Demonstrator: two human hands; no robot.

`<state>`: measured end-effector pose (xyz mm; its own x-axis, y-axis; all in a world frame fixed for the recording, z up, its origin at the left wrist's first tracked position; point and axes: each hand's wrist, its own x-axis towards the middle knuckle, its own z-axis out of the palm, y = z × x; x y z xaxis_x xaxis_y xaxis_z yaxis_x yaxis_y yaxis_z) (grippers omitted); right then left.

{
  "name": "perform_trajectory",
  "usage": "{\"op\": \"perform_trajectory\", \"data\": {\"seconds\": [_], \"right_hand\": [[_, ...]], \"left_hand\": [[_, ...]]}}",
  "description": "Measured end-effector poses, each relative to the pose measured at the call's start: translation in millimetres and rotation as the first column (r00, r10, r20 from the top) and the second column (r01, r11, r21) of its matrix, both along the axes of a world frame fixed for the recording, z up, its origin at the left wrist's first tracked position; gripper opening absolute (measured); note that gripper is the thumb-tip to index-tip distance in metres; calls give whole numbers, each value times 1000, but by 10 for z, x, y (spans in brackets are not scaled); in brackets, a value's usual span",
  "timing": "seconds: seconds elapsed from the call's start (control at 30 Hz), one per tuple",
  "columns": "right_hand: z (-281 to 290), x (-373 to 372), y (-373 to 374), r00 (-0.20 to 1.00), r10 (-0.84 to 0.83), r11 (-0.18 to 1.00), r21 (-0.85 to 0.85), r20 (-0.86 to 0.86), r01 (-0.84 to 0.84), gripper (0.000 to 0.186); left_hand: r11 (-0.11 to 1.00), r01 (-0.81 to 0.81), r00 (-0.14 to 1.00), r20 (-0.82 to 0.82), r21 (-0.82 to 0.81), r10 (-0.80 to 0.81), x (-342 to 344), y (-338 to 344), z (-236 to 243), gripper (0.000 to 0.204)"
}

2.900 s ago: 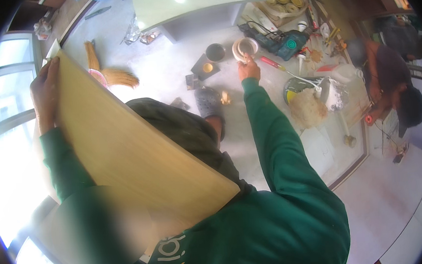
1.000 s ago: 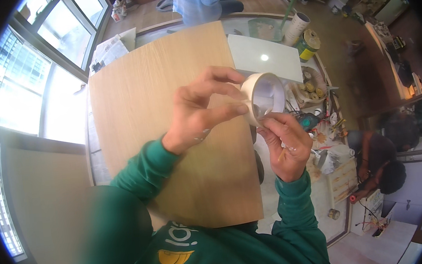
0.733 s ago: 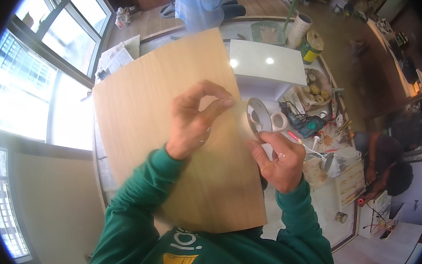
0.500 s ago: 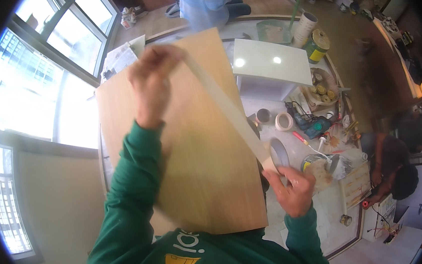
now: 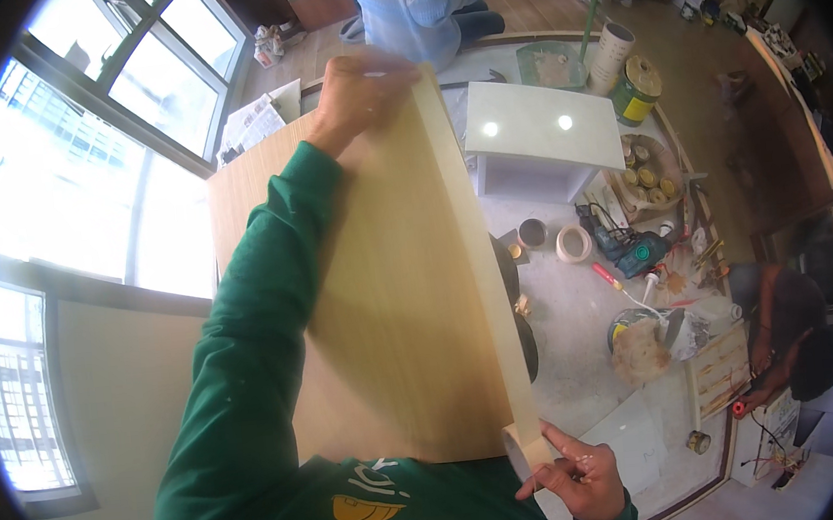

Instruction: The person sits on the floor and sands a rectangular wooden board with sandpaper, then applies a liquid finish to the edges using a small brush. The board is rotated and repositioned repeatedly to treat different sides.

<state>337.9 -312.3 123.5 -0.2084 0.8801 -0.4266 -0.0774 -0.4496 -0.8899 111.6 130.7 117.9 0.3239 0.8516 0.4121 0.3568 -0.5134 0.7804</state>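
A pale wood-grain board (image 5: 380,293) fills the middle in front of me. A strip of cream tape (image 5: 474,255) stretches along its right edge. My left hand (image 5: 363,96) is at the board's far right corner, fingers closed on the tape's end and slightly blurred. My right hand (image 5: 579,474), low at the near right, grips the tape roll (image 5: 518,449), from which the strip runs.
A white box (image 5: 538,121), cans (image 5: 647,175), another tape roll (image 5: 574,243) and a power tool (image 5: 634,251) lie to the right. A person in light blue (image 5: 404,8) is beyond the board; another (image 5: 812,364) crouches at right. Windows (image 5: 81,161) line the left.
My left hand has moved from the roll up to the far corner, drawing out tape. My right hand has lowered the roll to the near corner; the strip now lies along the edge.
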Motion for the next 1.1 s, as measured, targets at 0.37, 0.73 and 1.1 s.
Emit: {"op": "perform_trajectory", "data": {"seconds": [0.37,0.73,1.1], "right_hand": [[-194,-83,152,972,-29,996,-85,-234,9,50],[-289,4,187,982,-26,994,-105,-186,6,49],[-374,29,141,975,-94,990,-125,-204,69,49]], "left_hand": [[998,-69,991,-118,-16,66,40,112,43,21],[998,-55,989,-137,-5,54,30,107,54,23],[994,-65,983,-164,86,78,82,130,19,20]]}}
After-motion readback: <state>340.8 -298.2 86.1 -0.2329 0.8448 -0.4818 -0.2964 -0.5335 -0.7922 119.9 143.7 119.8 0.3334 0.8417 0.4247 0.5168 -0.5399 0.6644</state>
